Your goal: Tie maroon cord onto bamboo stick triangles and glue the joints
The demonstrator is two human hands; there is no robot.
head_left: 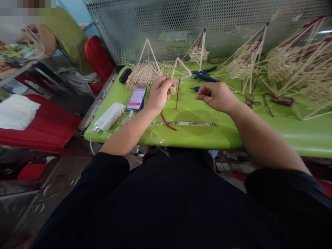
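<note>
My left hand (161,91) is closed around part of a small frame of thin wooden sticks (178,64), whose bent triangle sticks up beyond the fingers. A short stack of sticks shows just under the fingertips. Purple yarn (177,95) hangs from the frame's corner, and another purple strand (167,122) trails below the hand. To the right, my right hand (218,97) is pinched shut, apart from the frame; anything between its fingertips is too small to make out. Dark blue pliers (204,74) and a blue-handled tool (196,89) lie just beyond it.
Loose sticks (140,77) lie in a pile at back left, near a phone (136,99) and a white power bank (109,116). Several stick pyramids (243,62) with purple yarn crowd the right. A flat patterned strip (189,123) lies in front. A perforated metal panel (160,27) stands behind.
</note>
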